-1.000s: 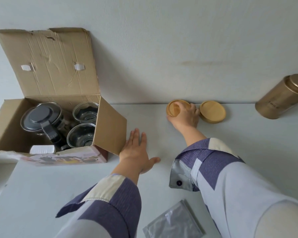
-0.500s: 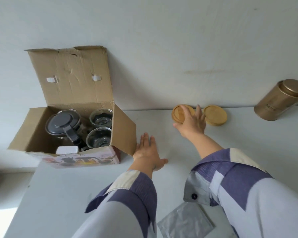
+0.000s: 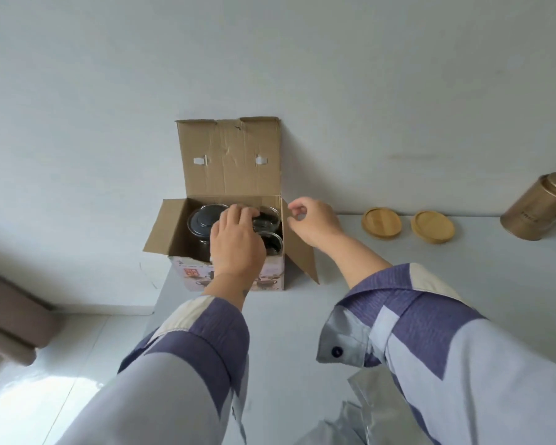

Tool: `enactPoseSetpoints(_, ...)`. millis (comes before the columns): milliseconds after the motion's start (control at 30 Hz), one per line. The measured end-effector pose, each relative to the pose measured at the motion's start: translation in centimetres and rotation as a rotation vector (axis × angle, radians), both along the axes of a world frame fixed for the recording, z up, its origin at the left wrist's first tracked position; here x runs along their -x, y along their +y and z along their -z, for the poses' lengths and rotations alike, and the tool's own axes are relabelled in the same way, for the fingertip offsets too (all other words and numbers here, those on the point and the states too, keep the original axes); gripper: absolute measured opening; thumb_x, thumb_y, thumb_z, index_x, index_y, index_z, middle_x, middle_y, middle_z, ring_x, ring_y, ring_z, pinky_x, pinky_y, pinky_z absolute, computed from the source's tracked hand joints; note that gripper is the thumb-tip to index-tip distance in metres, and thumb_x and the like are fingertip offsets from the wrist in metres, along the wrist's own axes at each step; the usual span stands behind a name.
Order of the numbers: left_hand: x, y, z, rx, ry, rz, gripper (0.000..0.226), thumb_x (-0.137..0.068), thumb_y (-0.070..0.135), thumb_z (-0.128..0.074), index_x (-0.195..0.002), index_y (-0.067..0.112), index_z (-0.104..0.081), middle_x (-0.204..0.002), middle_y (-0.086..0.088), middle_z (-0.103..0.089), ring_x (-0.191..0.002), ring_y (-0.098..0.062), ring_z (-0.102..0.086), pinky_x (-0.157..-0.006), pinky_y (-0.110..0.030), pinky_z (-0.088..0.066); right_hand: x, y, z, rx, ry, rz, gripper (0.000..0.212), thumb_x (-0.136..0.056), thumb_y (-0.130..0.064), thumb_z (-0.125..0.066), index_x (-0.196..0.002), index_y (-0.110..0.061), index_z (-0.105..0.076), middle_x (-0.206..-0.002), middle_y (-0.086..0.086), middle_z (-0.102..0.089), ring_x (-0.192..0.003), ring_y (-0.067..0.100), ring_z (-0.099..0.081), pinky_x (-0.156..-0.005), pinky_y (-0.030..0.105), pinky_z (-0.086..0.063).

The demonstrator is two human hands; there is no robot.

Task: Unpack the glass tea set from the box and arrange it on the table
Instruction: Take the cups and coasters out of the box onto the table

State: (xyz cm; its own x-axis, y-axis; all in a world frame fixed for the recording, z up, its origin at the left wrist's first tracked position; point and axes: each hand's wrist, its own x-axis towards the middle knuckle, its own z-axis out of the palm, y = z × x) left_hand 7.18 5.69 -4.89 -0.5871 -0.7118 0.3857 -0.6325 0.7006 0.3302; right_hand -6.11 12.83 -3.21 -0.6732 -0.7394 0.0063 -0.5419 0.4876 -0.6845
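head view: i see the open box (image 3: 235,277) on the white table (image 3: 286,332), against the wall at the table's left end. my left hand (image 3: 235,242) reaches into it over the teapot (image 3: 203,220) and two glass cups (image 3: 270,220), fingers curled down; whether they grip anything i cannot tell. my right hand (image 3: 312,220) hovers by the box's right flap (image 3: 299,252), fingers loosely curled, holding nothing. right of it lie two wooden coasters (image 3: 381,223), and further right a gold tin (image 3: 540,210).

White wall (image 3: 302,59), glossy pale floor (image 3: 29,390), brown furniture (image 3: 10,319) at L.
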Motion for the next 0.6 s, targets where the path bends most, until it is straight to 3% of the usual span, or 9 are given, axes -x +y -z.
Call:
enactPoseSetpoints(100, -3.1, -2.5, 1.0, -0.128, -0.139, -0.165, 0.054, -0.094, 0.029, -0.04, -0.144, 0.013, -0.028, -0.155, -0.004, -0.021, -0.145, -0.021, -0.008, -0.118, -0.041, -0.006, -3.2, -1.8, -0.7, -0.079, 0.124, -0.131, 0.037, -0.085, -0.033, -0.064, -0.12, -0.021, -0.059, -0.117, -0.002, -0.063, -0.11, 0.02, -0.057, -0.087, 0.032, -0.049)
enactPoseSetpoints(200, -4.8, -3.9, 2.5, -0.247, -0.317, -0.142, 0.069, -0.097, 0.045, -0.027, -0.151, 0.008, -0.002, -0.16, -0.004, 0.005, -0.146, -0.019, 0.009, -0.119, -0.044, 0.004, -5.1, -3.2, -0.2, -0.427, 0.357, -0.187, 0.05, -0.079, -0.047, -0.062, -0.12, -0.019, -0.056, -0.124, 0.003, -0.058, -0.121, 0.029, -0.043, -0.096, 0.042, -0.039)
enactPoseSetpoints(300, -5.2, -4.1, 3.5, -0.185, -0.398, -0.114, 0.068, -0.098, 0.045, -0.014, -0.15, 0.007, 0.007, -0.159, -0.006, 0.014, -0.146, -0.019, 0.013, -0.118, -0.042, 0.007, -5.8, -4.9, -0.2, -0.716, 0.283, -0.074, 0.061, -0.065, -0.06, -0.065, -0.112, -0.023, -0.054, -0.127, 0.006, -0.05, -0.123, 0.031, -0.034, -0.095, 0.045, -0.036)
enactPoseSetpoints(367, -5.2, -4.0, 3.8, -0.132, -0.407, -0.119, 0.067, -0.098, 0.044, -0.011, -0.15, 0.007, 0.008, -0.158, -0.007, 0.014, -0.146, -0.019, 0.012, -0.118, -0.042, 0.007, -5.6, -6.7, 0.1, -0.833, 0.189, -0.017, 0.084, -0.053, -0.065, -0.071, -0.123, -0.024, -0.05, -0.132, 0.005, -0.041, -0.126, 0.032, -0.03, -0.096, 0.049, -0.038)
enactPoseSetpoints(433, -5.3, -4.0, 3.9, -0.101, -0.414, -0.118, 0.066, -0.098, 0.043, -0.01, -0.15, 0.007, 0.008, -0.159, -0.008, 0.013, -0.146, -0.019, 0.011, -0.118, -0.041, 0.006, -4.7, -8.6, 2.0, -0.834, 0.13, 0.063, 0.097, -0.044, -0.059, -0.075, -0.13, -0.024, -0.046, -0.131, 0.006, -0.035, -0.126, 0.032, -0.029, -0.096, 0.051, -0.037)
enactPoseSetpoints(500, -5.4, -4.2, 3.9, -0.087, -0.422, -0.108, 0.066, -0.098, 0.042, -0.01, -0.15, 0.007, 0.007, -0.159, -0.008, 0.013, -0.146, -0.019, 0.011, -0.118, -0.04, 0.006, -5.2, -9.0, 2.3, -0.805, 0.161, 0.07, 0.09, -0.05, -0.053, -0.071, -0.131, -0.023, -0.046, -0.133, 0.009, -0.033, -0.127, 0.031, -0.029, -0.098, 0.049, -0.031)
enactPoseSetpoints(600, -5.4, -4.2, 3.9, -0.066, -0.426, -0.091, 0.066, -0.097, 0.042, -0.011, -0.15, 0.007, 0.008, -0.159, -0.008, 0.012, -0.146, -0.018, 0.01, -0.118, -0.039, 0.006, -6.1, -8.1, 1.1, -0.879, 0.247, 0.038, 0.059, -0.083, -0.043, -0.063, -0.134, -0.022, -0.042, -0.139, 0.008, -0.032, -0.132, 0.029, -0.019, -0.106, 0.04, -0.027)
